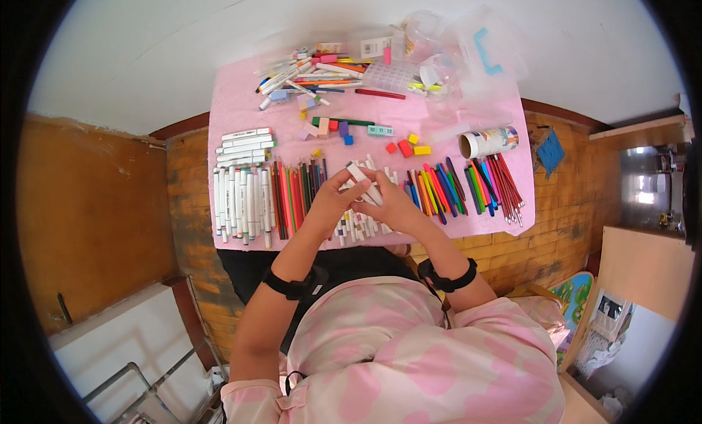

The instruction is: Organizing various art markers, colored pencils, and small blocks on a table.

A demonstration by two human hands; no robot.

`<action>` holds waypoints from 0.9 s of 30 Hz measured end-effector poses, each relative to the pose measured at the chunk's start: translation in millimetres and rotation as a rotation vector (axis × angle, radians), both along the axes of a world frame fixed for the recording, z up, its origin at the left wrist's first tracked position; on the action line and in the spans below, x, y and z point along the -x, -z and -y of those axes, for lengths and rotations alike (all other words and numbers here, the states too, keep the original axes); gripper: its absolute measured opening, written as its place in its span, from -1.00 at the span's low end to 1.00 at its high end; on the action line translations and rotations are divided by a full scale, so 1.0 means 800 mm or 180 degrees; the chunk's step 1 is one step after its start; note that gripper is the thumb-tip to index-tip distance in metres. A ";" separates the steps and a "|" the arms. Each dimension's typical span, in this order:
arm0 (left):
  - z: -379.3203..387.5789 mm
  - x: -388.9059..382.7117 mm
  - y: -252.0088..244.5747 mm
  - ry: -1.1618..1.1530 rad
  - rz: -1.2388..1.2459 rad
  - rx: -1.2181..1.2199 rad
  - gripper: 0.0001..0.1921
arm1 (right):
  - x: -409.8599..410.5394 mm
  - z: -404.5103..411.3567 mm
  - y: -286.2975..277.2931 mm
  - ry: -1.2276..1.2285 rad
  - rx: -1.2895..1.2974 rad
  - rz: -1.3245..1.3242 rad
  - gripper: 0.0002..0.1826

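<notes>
Over the near middle of the pink cloth, my left hand (330, 200) and my right hand (394, 203) meet. Between them are white markers (357, 174), slanting across my fingers; how many is partly hidden. A row of white pens (354, 226) lies under my hands, some with coloured bands. Left of it are coloured pencils (293, 199) side by side, then thick white markers (241, 199). To the right lie coloured felt-tip pens (433, 191), a second group of pens (482, 185) and dark red pencils (507, 188).
The pink cloth (236, 100) covers a table against a white wall. At the back are a loose pile of pens (307, 76), a clear compartment tray (386, 76) and clear plastic containers (425, 29). Small coloured blocks (406, 148) and a cardboard tube (490, 141) lie mid-table.
</notes>
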State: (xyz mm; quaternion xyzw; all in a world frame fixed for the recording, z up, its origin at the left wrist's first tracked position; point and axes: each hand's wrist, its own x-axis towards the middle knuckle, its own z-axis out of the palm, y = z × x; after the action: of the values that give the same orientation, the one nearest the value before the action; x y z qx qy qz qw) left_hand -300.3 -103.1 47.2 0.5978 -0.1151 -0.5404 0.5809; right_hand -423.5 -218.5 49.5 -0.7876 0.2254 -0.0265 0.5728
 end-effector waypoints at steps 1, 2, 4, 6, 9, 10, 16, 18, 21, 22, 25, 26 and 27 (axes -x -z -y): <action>0.004 0.002 0.004 -0.0116 -0.0072 0.0053 -0.67 | 0.005 0.007 -0.002 0.0032 -0.0013 0.0003 -0.14; 0.009 0.003 0.009 -0.0078 0.0002 0.0121 -0.68 | 0.011 0.017 -0.007 0.0046 -0.0516 -0.0304 -0.16; 0.020 0.004 0.012 0.0024 0.0162 0.0150 -0.70 | 0.021 0.029 -0.005 0.0126 -0.1100 -0.0397 -0.20; 0.035 0.010 0.002 0.0040 0.0264 0.0170 -0.73 | 0.030 0.039 -0.002 0.0163 -0.1146 -0.0350 -0.21; 0.052 0.015 -0.002 0.0118 0.0294 0.0100 -0.72 | 0.043 0.051 0.008 0.0241 -0.1259 -0.0137 -0.24; 0.057 0.016 -0.004 0.0151 0.0370 0.0157 -0.70 | 0.045 0.054 0.009 0.0280 -0.1313 -0.0132 -0.24; 0.072 0.013 -0.001 0.0193 0.0347 0.0138 -0.62 | 0.056 0.067 0.026 0.0566 -0.1692 0.0232 -0.36; 0.073 0.011 -0.001 0.0183 0.0279 0.0111 -0.62 | 0.064 0.072 0.027 0.0571 -0.1703 0.0112 -0.37; 0.074 0.006 0.007 0.0104 0.0456 0.0162 -0.64 | 0.076 0.076 0.039 0.0653 -0.1816 0.0028 -0.40; 0.074 0.006 0.010 0.0122 0.0422 0.0112 -0.65 | 0.082 0.077 0.044 0.0731 -0.1923 0.0066 -0.41; 0.070 0.004 0.022 0.0208 0.0381 0.0064 -0.66 | 0.097 0.080 0.046 0.0471 -0.1609 -0.0077 -0.44; 0.069 -0.002 0.027 0.0355 0.0487 -0.0039 -0.67 | 0.099 0.078 0.051 0.0471 -0.1611 -0.0079 -0.44; 0.066 -0.007 0.033 0.0507 0.0594 -0.0143 -0.67 | 0.099 0.074 0.060 0.0550 -0.1051 -0.0091 -0.47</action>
State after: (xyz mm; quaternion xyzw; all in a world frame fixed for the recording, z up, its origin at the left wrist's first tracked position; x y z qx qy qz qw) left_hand -294.4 -156.2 20.9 0.6473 -0.2035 -0.5293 0.5094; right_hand -503.1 -278.1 1.6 -0.6609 0.3017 -0.0270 0.6867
